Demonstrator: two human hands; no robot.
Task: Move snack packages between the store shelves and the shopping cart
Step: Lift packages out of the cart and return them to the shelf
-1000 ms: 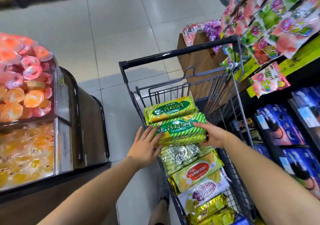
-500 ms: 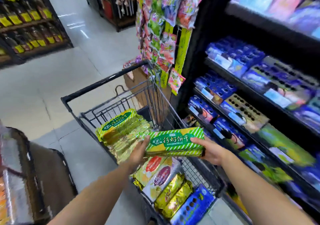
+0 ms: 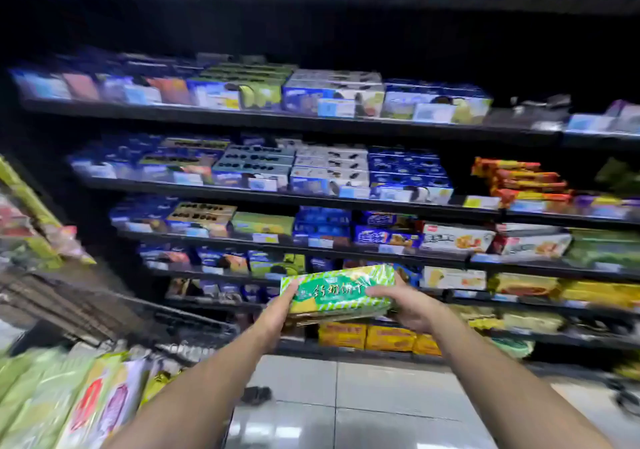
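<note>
A green and yellow striped biscuit package [image 3: 337, 291] is held up in front of the lower shelves, with what looks like a second pack under it. My left hand [image 3: 278, 313] grips its left end. My right hand [image 3: 403, 305] grips its right end, thumb over the top. The shopping cart [image 3: 166, 324] stands at the lower left, blurred, with several snack packages [image 3: 69, 403] lying in it. The black store shelves [image 3: 311, 199] fill the view ahead, stocked with blue, white and yellow biscuit boxes.
Hanging snack bags [image 3: 31, 237] on a yellow strip sit at the far left beside the cart. Yellow boxes [image 3: 367, 336] line the bottom shelf below the held package. Grey tiled floor [image 3: 346, 403] lies between me and the shelves.
Both hands lifted the green package out of the cart and carried it right toward the shelves. The view swung from the cart to face the shelving.
</note>
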